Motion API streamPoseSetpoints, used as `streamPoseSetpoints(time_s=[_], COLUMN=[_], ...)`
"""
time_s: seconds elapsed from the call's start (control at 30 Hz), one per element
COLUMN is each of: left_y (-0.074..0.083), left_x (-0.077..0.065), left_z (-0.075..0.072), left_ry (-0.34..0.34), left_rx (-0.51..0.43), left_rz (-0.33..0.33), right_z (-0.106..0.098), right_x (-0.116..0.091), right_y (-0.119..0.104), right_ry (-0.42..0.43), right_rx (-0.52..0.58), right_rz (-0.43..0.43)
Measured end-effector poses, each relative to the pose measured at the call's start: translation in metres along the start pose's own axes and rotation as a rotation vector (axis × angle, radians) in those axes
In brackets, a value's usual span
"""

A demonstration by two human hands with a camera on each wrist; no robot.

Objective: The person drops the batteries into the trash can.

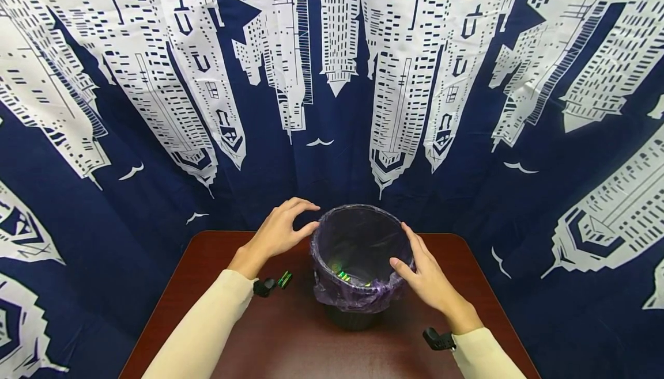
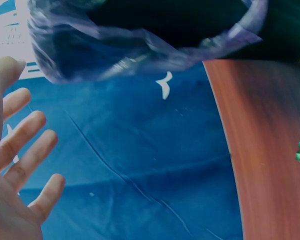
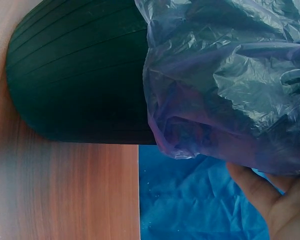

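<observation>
A dark waste bin (image 1: 353,318) stands upright on the table, lined with a thin purple plastic bag (image 1: 358,295) folded over its rim. Small green-and-yellow items (image 1: 343,276) show inside the bin. My left hand (image 1: 282,226) is at the bin's left side, fingers spread and holding nothing; in the left wrist view its fingers (image 2: 32,155) are apart from the bag. On the other side, my right hand (image 1: 427,278) lies against the rim with fingers extended. From the right wrist, the thumb (image 3: 255,187) is right at the bag's edge.
A pair of small green batteries (image 1: 285,279) lies on the reddish-brown table (image 1: 290,333), left of the bin. A dark blue curtain (image 1: 321,171) with white city buildings hangs around the table's back and sides. Black cameras (image 1: 438,340) are strapped to both wrists.
</observation>
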State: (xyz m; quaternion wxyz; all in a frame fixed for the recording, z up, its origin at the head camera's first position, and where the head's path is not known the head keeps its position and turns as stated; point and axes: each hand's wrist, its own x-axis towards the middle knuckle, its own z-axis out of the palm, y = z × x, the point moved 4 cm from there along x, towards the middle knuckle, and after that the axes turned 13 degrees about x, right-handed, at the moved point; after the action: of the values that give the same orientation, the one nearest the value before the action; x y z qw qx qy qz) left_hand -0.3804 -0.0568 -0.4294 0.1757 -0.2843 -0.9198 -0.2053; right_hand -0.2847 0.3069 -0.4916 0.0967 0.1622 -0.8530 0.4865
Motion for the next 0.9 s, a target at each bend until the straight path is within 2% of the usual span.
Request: streamPoseSetpoints(time_s=[0.23,0.4,0.67,0.9], left_y=[-0.021,-0.034,-0.062,-0.087], left_x=[-0.014,-0.026,-0.052,-0.079], left_z=[0.009,0.020,0.058,0.084], left_ry=[0.016,-0.009,-0.080,-0.151], left_rx=[-0.043,-0.056,-0.042,-0.024], left_rz=[-0.034,-0.084,-0.130,-0.161], right_z=[0.001,0.001,-0.002,0.001], right_x=[0.001,0.001,-0.001,0.000], right_y=[0.002,0.002,0.001,0.002], right_ry=[0.000,0.002,0.010,0.008], right_rx=[0.002,0.003,-0.001,0.002], right_rz=[-0.005,-0.005,-0.006,-0.013])
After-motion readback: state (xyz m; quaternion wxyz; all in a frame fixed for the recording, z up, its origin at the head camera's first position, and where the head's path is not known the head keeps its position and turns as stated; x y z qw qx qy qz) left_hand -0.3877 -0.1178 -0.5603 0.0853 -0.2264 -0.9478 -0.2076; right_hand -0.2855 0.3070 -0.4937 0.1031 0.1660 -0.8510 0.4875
